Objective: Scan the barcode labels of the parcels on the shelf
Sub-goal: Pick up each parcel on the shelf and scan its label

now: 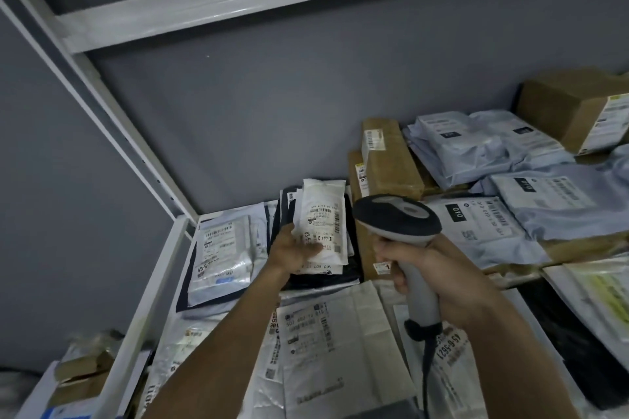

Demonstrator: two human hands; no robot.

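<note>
The left hand (294, 248) reaches far into the white metal shelf (149, 286), thumb and fingers holding the near end of a small white padded parcel (323, 218) lifted off a stack of dark and white mailers. Its printed label (325, 226) faces up, with barcodes along the top and right edge. The right hand (439, 277) is wrapped around the pale handle of a grey-and-black handheld barcode scanner (398, 219), whose head sits just right of the parcel, its cable hanging near. Brown cardboard boxes (388, 160) stand just beyond the scanner; pale blue poly mailers (476, 146) crowd the right. Open grey wall rises behind the parcels.
</note>
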